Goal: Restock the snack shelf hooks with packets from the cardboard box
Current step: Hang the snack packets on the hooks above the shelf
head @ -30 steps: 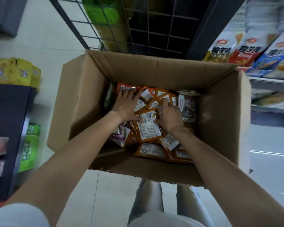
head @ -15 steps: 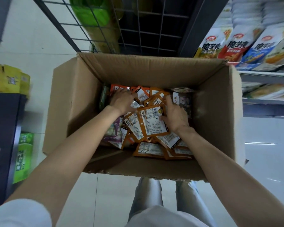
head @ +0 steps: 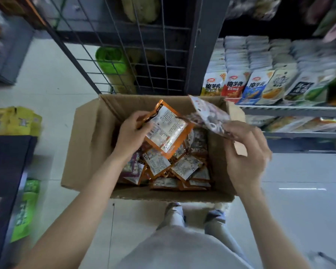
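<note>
An open cardboard box [head: 85, 152] stands on the floor in front of me, with several orange snack packets [head: 184, 167] lying inside. My left hand [head: 130, 136] grips an orange packet [head: 167, 131] with a white label, lifted above the box. My right hand [head: 246, 154] pinches a pale, dark-patterned packet [head: 209, 115] and holds it up over the box's right side. Both packets are clear of the pile.
A wire grid panel [head: 144, 55] stands behind the box with green packets [head: 113, 61] hanging behind it. A shelf [head: 291, 109] at the right holds rows of snack bags [head: 260, 86]. A dark shelf unit [head: 6, 171] with yellow and green packets is at the left. My feet are just below the box.
Both hands were down in the box sorting packets. They have risen, each with a packet in it, and my view has pulled back and upward.
</note>
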Motion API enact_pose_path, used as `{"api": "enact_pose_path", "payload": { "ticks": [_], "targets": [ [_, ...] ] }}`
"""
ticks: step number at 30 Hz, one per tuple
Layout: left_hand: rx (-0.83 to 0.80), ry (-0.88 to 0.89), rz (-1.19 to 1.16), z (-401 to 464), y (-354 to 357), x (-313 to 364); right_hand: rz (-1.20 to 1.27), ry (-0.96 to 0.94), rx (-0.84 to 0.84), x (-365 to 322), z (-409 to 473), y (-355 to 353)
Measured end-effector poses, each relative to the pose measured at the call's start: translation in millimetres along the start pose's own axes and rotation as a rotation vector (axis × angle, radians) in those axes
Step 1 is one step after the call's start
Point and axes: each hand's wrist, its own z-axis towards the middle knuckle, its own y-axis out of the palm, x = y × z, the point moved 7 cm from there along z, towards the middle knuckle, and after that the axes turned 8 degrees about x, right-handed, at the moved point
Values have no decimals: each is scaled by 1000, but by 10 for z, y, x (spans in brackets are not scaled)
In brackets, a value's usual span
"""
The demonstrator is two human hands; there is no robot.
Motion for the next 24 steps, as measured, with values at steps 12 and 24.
{"api": "enact_pose_path", "payload": {
  "ticks": [12,24],
  "targets": [
    [-97,-16,-435,-1010,973,1268,102,-428,-8,96,217,-748],
    [-76,155,-293,-1620,2297,2055,157,322,-392,1322,587,-2143]
  ]
}}
